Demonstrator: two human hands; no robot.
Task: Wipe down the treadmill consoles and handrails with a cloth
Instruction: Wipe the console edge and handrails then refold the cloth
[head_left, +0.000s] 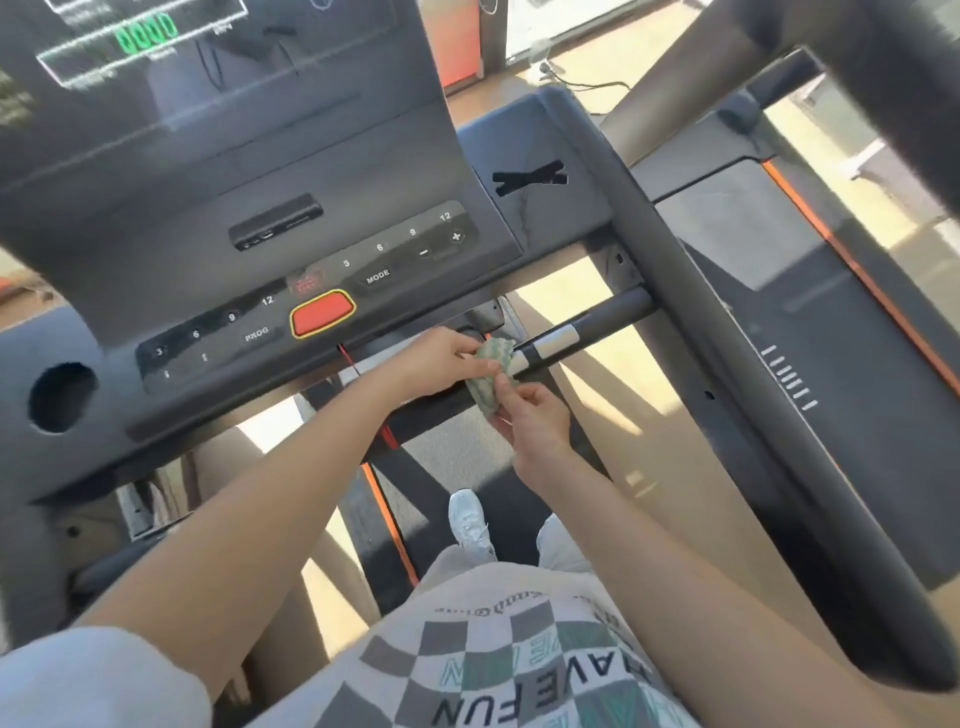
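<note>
Both hands on the cloth (491, 375), bunched against the crossbar (592, 325) under the console's front edge, beside the silver sensor band. Left hand (441, 358) has its fingers curled, pinching the cloth's top. Right hand (530, 418) pinches the lower end between thumb and fingertips.

Risks: the red safety cord (353, 364) hangs just beside the left wrist, so a sideways wipe could snag and yank it. The red stop button (322, 314) sits right above the knuckles. The display (208, 78) is lit (green digits), so a stray key press might start the belt (457, 457) with the person standing on it.

Console (156, 249) is matte dark grey, with a black tape X (530, 176) at its right end. Pale floor (623, 374), hard sun patches, second treadmill (727, 234) to the right.
</note>
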